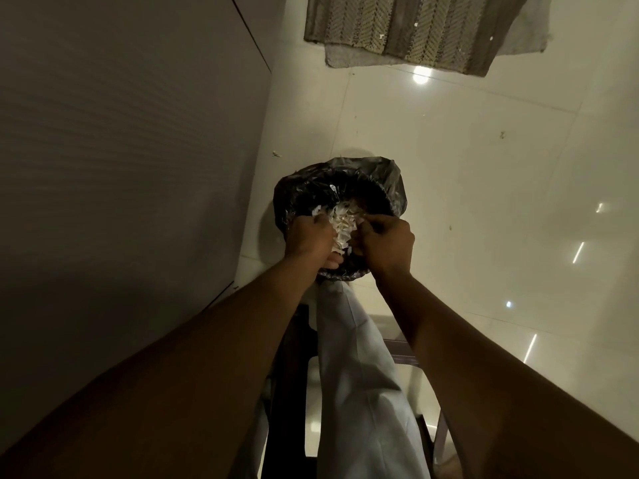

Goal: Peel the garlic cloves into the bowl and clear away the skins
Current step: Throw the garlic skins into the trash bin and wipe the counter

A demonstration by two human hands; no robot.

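Over the bin [387, 188], my left grip [307, 236] and right grip [385, 242] curl round garlic skins [340, 224]: likely featherlight, flyaway, best cupped.

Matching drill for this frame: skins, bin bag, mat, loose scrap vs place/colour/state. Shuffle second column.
1 skins
2 bin bag
3 mat
4 scrap

A black, glossy
B patterned, at the top of the view
C small, lying alone left of the bin bag
D bunched between left hand and right hand

Pairs: 1-D, 2-A, 3-B, 4-C
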